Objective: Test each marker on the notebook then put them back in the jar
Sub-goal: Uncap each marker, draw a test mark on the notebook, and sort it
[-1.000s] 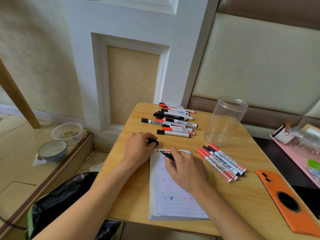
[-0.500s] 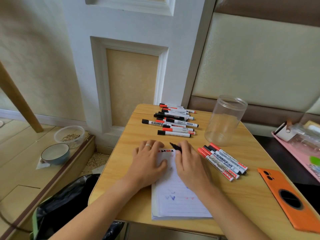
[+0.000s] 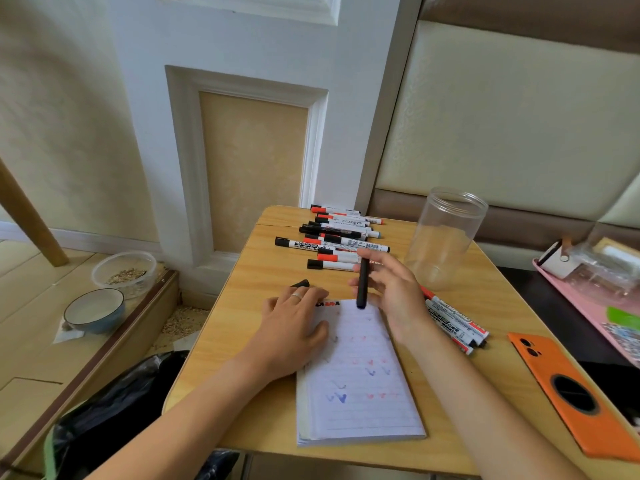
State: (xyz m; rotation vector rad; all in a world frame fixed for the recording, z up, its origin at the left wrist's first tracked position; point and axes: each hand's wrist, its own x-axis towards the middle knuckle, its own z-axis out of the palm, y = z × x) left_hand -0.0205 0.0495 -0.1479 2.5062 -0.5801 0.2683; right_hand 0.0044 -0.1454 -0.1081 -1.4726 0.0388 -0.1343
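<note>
Half a second ago my right hand point(image 3: 391, 299) lay low over the top edge of the notebook point(image 3: 356, 382) with the black marker point(image 3: 362, 285) slanted down toward the paper. It has since lifted, and the marker now stands almost upright, its lower end just above the top of the page. My fingers pinch the barrel along its upper half, with the thumb side hidden behind it. I cannot tell whether the tip touches the paper.

My left hand point(image 3: 294, 327) has hardly shifted. It rests flat, fingers straight, on the top left corner of the notebook, a ring on one finger. Just beyond its fingertips, on the table point(image 3: 249, 306), lies a small black cap point(image 3: 300, 283), apart from the marker.

The notebook lies near me in the middle of the table, its lined page carrying small blue, red and dark ticks. The held marker is over its far edge, between my two hands.

The clear jar point(image 3: 446, 237) stands upright at the far right of the table, beyond my right hand and well apart from the marker I hold. A row of markers point(image 3: 339, 237) with black and red caps lies at the far side, left of the jar. A smaller bunch of markers point(image 3: 457, 323) lies just right of my right wrist, partly hidden by it. An orange phone point(image 3: 568, 393) lies at the near right edge.
</note>
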